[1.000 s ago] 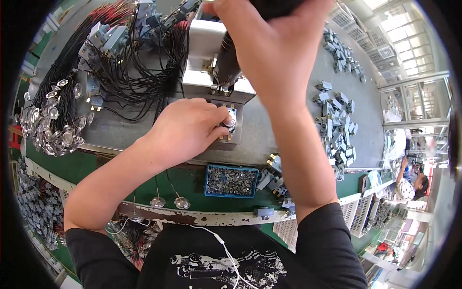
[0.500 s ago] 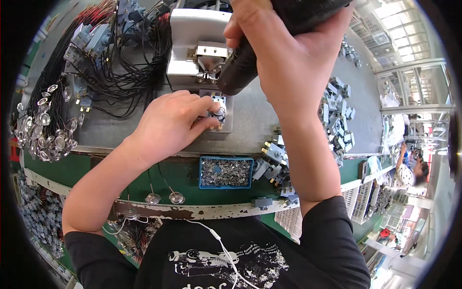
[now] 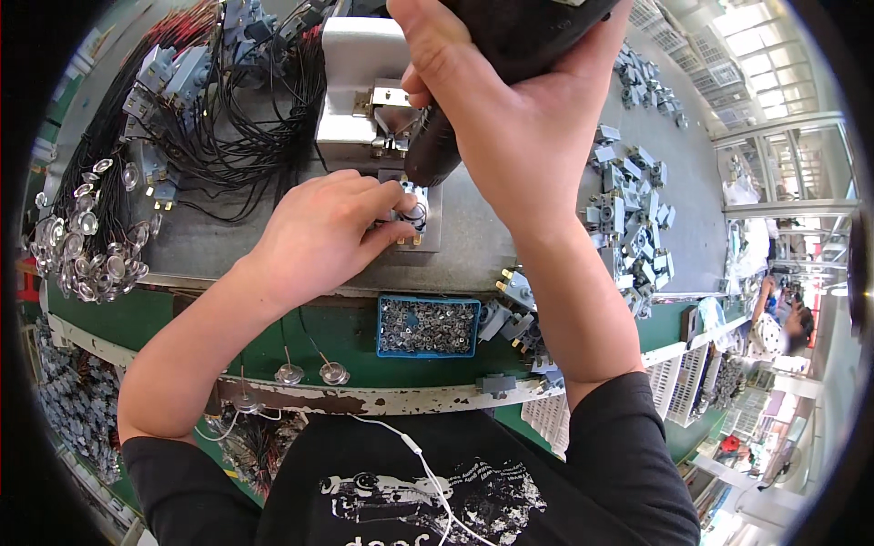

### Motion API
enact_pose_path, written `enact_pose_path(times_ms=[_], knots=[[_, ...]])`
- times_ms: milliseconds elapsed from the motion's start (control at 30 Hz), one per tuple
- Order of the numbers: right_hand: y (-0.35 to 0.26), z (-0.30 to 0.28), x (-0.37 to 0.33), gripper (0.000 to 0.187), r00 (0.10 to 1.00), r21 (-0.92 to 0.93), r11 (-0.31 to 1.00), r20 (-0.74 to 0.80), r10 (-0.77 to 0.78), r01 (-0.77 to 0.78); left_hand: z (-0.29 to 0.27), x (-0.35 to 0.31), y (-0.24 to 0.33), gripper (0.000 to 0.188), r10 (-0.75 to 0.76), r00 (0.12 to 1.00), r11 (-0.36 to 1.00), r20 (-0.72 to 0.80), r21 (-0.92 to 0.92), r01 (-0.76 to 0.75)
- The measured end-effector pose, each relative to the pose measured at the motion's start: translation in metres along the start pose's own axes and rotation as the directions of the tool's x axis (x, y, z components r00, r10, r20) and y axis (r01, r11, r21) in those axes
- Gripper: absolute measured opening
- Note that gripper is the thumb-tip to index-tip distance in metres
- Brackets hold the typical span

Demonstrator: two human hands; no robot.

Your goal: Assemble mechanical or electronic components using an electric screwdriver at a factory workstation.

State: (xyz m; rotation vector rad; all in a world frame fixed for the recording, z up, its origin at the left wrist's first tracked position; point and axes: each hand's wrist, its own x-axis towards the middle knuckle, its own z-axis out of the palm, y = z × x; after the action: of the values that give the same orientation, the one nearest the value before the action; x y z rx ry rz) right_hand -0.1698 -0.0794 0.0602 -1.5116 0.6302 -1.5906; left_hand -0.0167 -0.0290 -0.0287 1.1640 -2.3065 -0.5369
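Clearly, right hand [image 3: 523, 127] wrapped round black tool [image 3: 528, 41], left hand [image 3: 323, 223] pinching small grey unit [image 3: 417, 212], both grips closed.

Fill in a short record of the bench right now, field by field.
Left hand: fingertips at a grey component with brass-coloured terminals
Right hand: gripping a black handheld power tool
Tool end: angled down close to the component; contact unclear
Blue tray: small metal parts, nearer the person than the component
Left side: black wires, round silver discs
Right side: scattered grey housings
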Motion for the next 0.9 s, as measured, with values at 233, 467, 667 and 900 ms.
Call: enact_pose_path(times_ms=[233,467,667,900], knots=[[0.044,-0.020,0.039,0.058,0.729,0.013,0.769,0.308,-0.612,0.640,0.002,0.006,0.004,0.021,0.060,0.994,0.997,-0.087,0.048,-0.056],[0.034,-0.012,0.028,0.057,0.919,0.065,0.937,0.181,-0.350,0.344,0.000,0.003,0.004,0.021,-0.005,1.000,0.999,-0.021,-0.054,0.004],[0.012,-0.003,0.001,0.059,0.925,0.069,0.944,0.184,-0.331,0.324,0.010,-0.003,0.002,0.021,-0.053,0.997,0.994,-0.048,-0.103,0.047],[-0.006,-0.005,-0.012,0.060,0.995,-0.041,0.995,0.053,-0.085,0.088,0.011,-0.003,-0.002,0.022,-0.005,0.998,0.999,-0.061,-0.046,0.002]])
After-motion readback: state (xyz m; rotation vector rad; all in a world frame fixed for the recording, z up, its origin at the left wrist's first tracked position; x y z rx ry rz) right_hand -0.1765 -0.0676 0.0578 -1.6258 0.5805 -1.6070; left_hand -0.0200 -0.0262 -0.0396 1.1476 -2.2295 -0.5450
